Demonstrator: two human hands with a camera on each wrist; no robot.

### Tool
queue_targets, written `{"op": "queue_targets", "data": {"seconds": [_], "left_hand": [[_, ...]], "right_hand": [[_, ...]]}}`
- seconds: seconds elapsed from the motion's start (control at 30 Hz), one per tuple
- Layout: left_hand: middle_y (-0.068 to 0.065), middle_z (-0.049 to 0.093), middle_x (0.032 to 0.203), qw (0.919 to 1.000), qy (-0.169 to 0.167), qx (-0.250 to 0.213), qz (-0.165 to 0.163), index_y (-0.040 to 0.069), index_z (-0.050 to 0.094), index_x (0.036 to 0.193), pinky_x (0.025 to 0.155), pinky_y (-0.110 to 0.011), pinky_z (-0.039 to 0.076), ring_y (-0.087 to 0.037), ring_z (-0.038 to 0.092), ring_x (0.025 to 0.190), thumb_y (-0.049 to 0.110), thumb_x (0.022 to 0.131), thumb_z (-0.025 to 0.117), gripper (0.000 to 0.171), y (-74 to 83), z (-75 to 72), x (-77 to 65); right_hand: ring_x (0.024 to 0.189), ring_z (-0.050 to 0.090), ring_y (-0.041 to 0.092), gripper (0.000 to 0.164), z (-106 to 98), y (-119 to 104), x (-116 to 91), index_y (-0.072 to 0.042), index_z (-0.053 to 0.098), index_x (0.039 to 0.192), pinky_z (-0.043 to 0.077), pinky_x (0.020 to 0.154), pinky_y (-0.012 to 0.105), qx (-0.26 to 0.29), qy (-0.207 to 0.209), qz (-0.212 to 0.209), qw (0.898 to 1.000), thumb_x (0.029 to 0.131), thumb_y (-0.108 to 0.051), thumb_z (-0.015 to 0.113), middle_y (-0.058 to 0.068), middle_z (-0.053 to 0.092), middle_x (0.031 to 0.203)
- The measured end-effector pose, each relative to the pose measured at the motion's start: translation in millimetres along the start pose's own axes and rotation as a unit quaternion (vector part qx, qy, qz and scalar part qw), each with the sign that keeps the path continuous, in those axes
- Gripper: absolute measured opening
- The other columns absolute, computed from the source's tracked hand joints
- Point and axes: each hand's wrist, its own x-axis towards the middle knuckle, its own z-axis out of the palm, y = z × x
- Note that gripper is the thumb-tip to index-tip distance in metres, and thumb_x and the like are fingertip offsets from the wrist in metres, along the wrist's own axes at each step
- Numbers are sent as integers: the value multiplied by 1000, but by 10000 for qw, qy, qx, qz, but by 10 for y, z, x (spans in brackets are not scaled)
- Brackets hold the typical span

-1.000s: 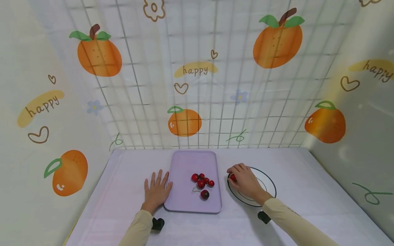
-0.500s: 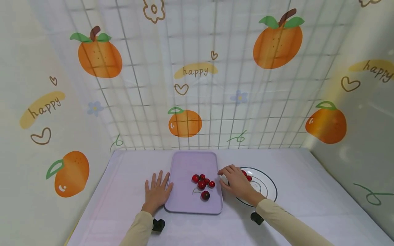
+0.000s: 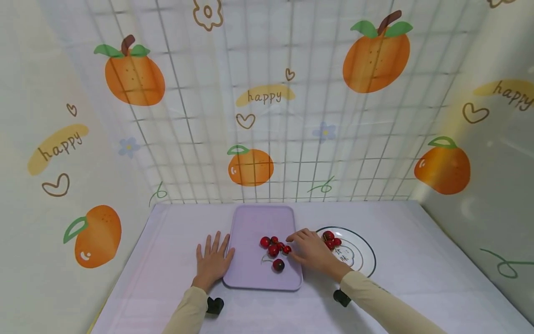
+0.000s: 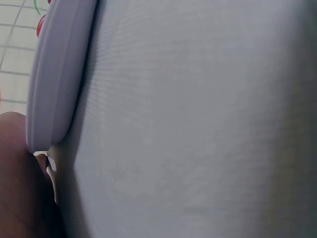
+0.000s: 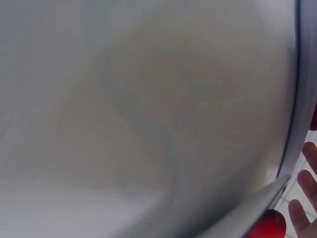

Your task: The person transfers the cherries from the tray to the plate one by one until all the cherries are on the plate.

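My left hand (image 3: 212,262) lies flat with fingers spread on the table, its thumb at the left edge of the lilac tray (image 3: 260,220). Several red cherries sit on that tray, among them a dark one with a stem (image 3: 278,265) nearest me. Over the tray's right edge reaches my right hand (image 3: 313,250), fingertips close to a small cherry (image 3: 287,250) at the cluster's right side. In the right wrist view its fingers (image 5: 308,183) are spread and hold nothing. Behind this hand, a white plate (image 3: 368,253) with a dark rim bears several cherries (image 3: 328,235), partly hidden by the hand.
A white cloth covers the table (image 3: 409,269). At the back stands a wire grid behind a sheer curtain (image 3: 288,139) printed with oranges; printed sheets also close off both sides. Black heart-shaped pieces (image 3: 342,298) show beside each wrist.
My right hand has let go of a cherry on the plate and moved left to the tray's cherries. More of the plate and its cherries now shows. The left hand stays put.
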Motion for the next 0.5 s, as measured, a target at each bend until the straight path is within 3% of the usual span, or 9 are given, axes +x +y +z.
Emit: {"op": "queue_targets", "data": {"seconds": [0.5], "left_hand": [[-5,16,175,9999,74,-113,24,28,30,163,127,-68,0,-38,5,164,58,106,33,64,21,-50,-29]], "right_hand": [[116,59,22,32,88,-4,2,-17,70,117,49,108,49,-246,-14,-117,9996,89,-29,79,1,72,116]]}}
